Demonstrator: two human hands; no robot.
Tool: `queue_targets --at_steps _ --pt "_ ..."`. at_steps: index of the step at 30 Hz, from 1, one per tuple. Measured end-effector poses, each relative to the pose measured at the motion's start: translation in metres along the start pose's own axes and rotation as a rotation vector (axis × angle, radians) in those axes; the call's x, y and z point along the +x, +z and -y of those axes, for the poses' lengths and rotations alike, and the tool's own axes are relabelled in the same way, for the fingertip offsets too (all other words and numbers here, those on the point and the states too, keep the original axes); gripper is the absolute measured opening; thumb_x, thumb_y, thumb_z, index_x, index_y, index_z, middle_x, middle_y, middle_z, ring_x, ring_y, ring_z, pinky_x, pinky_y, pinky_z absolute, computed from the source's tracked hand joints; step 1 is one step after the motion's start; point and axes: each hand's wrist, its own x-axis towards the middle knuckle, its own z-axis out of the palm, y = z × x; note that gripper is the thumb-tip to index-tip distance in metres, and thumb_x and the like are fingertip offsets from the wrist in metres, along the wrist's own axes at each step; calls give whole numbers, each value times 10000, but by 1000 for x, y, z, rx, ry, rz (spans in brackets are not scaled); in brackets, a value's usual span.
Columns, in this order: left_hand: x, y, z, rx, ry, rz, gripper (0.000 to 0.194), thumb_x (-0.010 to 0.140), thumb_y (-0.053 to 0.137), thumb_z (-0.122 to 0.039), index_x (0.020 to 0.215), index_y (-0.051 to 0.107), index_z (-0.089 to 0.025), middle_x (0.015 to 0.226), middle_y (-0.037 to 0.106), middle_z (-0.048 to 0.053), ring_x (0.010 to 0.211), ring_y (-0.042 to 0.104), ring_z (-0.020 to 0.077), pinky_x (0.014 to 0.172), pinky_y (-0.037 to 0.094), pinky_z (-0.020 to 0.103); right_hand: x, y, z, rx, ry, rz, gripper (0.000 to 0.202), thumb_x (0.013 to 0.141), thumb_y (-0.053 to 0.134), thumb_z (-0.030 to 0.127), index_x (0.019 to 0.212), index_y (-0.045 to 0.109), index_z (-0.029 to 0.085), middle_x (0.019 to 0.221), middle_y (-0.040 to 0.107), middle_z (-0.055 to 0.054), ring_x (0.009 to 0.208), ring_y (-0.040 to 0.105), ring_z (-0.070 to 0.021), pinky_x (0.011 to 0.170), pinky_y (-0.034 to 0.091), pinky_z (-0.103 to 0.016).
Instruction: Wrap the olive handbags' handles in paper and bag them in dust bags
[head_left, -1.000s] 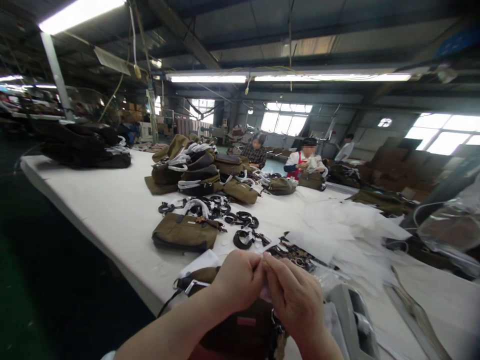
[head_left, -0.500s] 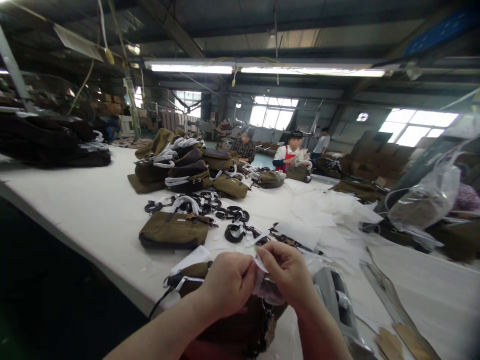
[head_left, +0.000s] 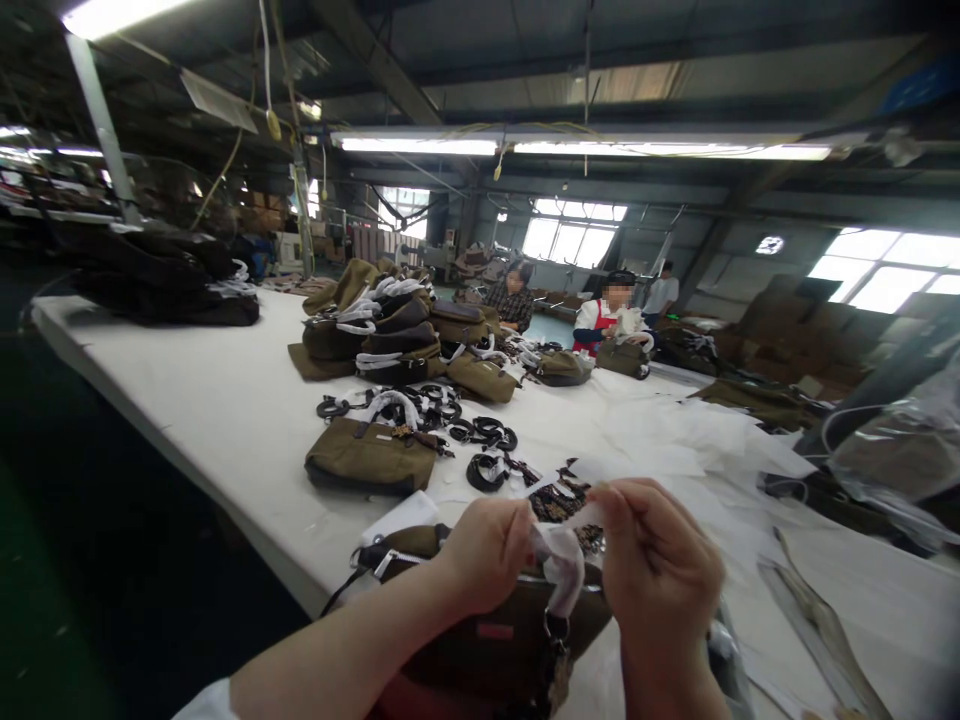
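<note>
An olive bag (head_left: 502,645) with a dark top edge and a small pink label stands right in front of me. Its handle (head_left: 568,580) is wrapped in white material and ends in a metal ring with a dark patterned charm below. My left hand (head_left: 491,550) is closed on the wrapped handle at its left part. To the right, my right hand (head_left: 656,555) pinches a loose end of the white wrapping, which stretches between both hands. A silver zipper (head_left: 397,562) shows at the bag's left end.
Another olive bag (head_left: 371,457) lies ahead on the white table (head_left: 247,430), near coiled black straps (head_left: 487,470). Behind are piled bags (head_left: 401,335). White sheets (head_left: 690,440) spread to the right. Two people sit across the table; another stands farther back.
My right hand has moved right, away from my left, drawing out the white wrapping between them. More of the wrapped handle and the pink label now show. The camera view has turned slightly left.
</note>
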Motion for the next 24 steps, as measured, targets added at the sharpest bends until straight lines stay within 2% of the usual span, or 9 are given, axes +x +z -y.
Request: queue_targets --at_steps 2,6,8,11,14,17,20,22,24 --pt "6 -8 -3 -109 -26 -32 561 1017 188 -342 751 646 -156 722 678 69 693 614 166 682 438 271 7 -2 6 -17 -67 -16 183 897 597 221 718 616 189 677 610 -11 606 545 -124 563 416 -242" --pt "13 -24 -20 -108 231 -102 353 974 395 -340 1162 637 -165 1172 673 105 1071 600 215 964 421 334 12 -2 3 -9 -6 107 193 904 596 243 721 619 185 639 593 1 565 531 -116 519 416 -231" --pt "15 -23 -24 -30 305 -23 289 951 457 -321 1070 671 -169 1144 679 106 1052 599 220 960 425 336 9 -3 2 -32 -37 95 170 896 605 223 731 616 184 648 593 4 580 539 -116 541 421 -233" --pt "16 -10 -17 32 283 83 301 970 422 -283 898 690 -166 963 701 90 906 622 190 832 465 289 1 -4 5 -96 -121 6 123 874 625 174 752 613 187 691 606 0 630 553 -119 600 426 -243" --pt "15 0 -2 48 253 74 270 970 439 -294 1031 681 -190 974 691 71 886 626 184 785 470 280 -6 -8 0 -54 -12 -46 180 888 617 220 712 602 186 661 587 -1 600 534 -120 571 409 -253" --pt "15 2 6 58 249 16 285 980 424 -298 1112 661 -208 977 686 65 898 629 188 791 471 290 -10 -13 -16 37 122 109 160 907 594 325 856 654 186 758 638 -27 671 597 -148 609 467 -269" --pt "16 5 7 54 269 -12 301 989 402 -316 1107 655 -205 956 683 66 886 631 187 778 478 294 -9 -13 -28 38 85 338 436 853 651 413 1228 596 197 1129 654 -99 996 632 -231 850 516 -368" --pt "17 10 7 51 302 -28 280 975 419 -313 1081 650 -196 986 687 73 900 637 194 776 490 302 -9 -9 -29 56 15 413 374 873 634 366 1219 624 225 1191 643 -94 1065 613 -234 905 504 -383" --pt "18 15 8 46 320 -59 253 959 437 -303 1040 647 -187 1007 691 81 912 642 199 780 498 307 -9 -5 -26 90 -48 422 199 924 563 256 1066 702 243 1089 689 -64 1012 628 -206 882 510 -361"
